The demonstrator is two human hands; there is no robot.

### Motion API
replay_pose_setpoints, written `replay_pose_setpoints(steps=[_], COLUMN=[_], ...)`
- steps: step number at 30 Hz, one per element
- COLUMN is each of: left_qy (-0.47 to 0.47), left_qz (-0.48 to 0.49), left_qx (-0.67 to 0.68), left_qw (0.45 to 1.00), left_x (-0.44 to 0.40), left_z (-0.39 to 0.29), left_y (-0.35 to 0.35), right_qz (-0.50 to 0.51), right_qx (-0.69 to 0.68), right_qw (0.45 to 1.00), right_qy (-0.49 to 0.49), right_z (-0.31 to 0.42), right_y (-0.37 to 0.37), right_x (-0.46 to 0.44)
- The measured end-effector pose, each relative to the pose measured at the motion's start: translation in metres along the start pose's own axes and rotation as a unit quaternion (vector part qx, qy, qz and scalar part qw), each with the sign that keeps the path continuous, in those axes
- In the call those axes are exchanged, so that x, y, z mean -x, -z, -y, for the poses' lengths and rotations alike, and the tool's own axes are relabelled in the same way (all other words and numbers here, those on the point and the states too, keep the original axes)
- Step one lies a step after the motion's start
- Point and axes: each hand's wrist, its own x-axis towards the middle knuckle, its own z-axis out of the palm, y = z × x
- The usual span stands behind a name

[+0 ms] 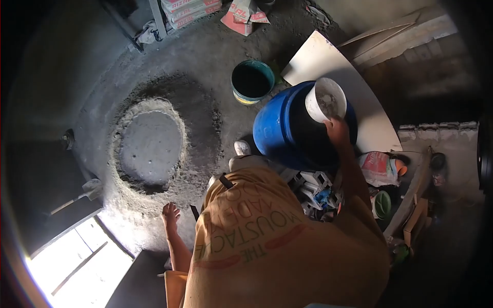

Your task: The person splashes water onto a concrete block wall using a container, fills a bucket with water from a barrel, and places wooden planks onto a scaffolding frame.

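Observation:
My right hand [336, 129] grips the near rim of a white bucket [328, 97], which is tilted over the mouth of a large blue drum [272, 122]. The drum's inside is dark, so its contents cannot be made out. Greyish residue coats the inside of the bucket. My left hand [171, 214] hangs by my side with its fingers apart and nothing in it. Nearest to it is a ring of grey mortar mix [181, 119] on the floor, around a pool of grey liquid [151, 149].
A teal bucket [252, 81] with a dark inside stands between the ring and the drum. Behind the drum leans a white panel [321, 56]. Printed sacks [192, 11] are stacked at the back. A shovel [91, 191] lies at left. Assorted scrap [313, 190] sits beside my legs.

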Motion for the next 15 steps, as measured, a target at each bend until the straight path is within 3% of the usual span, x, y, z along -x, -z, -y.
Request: replay_pose_setpoints(steps=[3, 6, 9, 15], left_qy=[0.022, 0.057, 0.077, 0.111], left_qz=[0.018, 0.013, 0.003, -0.049], left_qx=[0.018, 0.042, 0.076, 0.145], left_qw=[0.999, 0.997, 0.994, 0.982], left_x=[0.003, 0.016, 0.026, 0.062], left_z=[0.027, 0.049, 0.074, 0.108], left_y=[-0.017, -0.035, -0.045, -0.062], right_qz=[0.016, 0.108, 0.259, 0.342], right_qx=[0.032, 0.021, 0.109, 0.185], right_qw=[0.998, 0.993, 0.958, 0.916], right_qy=[0.046, 0.032, 0.054, 0.102], right_z=[0.014, 0.038, 0.064, 0.095], right_y=[0.023, 0.054, 0.076, 0.079], right_x=[-0.037, -0.087, -0.131, -0.194])
